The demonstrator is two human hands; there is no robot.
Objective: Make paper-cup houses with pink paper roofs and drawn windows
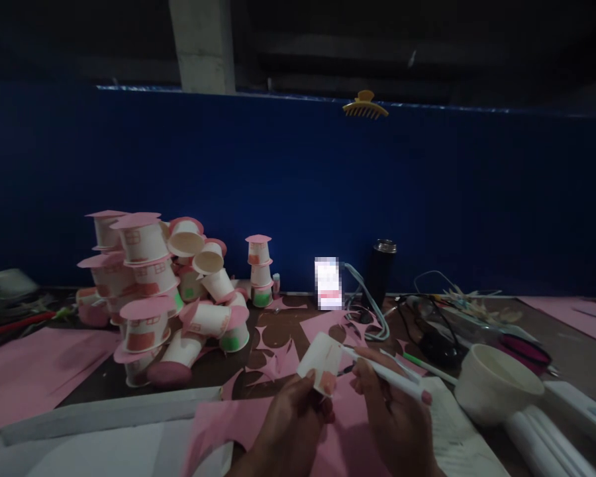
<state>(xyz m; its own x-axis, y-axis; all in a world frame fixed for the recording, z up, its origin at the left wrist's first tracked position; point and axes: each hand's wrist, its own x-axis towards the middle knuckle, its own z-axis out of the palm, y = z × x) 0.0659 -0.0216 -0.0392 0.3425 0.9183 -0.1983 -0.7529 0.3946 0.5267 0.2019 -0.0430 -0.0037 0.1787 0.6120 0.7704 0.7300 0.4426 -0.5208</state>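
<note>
In my left hand (298,421) is a small white paper cup (322,354), tilted, with an orange-red patch drawn near its rim. My right hand (395,411) grips a white marker pen (390,377) with a pinkish end, its tip pointing at the cup's side. Beneath both hands lies pink paper (352,424), partly cut out. To the left stands a pile of paper cups (144,278) with pink discs on top, several bearing drawn windows and doors. A separate stack of cups (259,271) rises at the back.
A lit phone (328,283) leans by a cable and a black flask (381,271). At right are a cream bowl (496,381), black cords (434,341) and a green stick (430,368). Pink scraps (275,361) litter the middle. A yellow hair claw (365,106) hangs on the blue partition (298,172).
</note>
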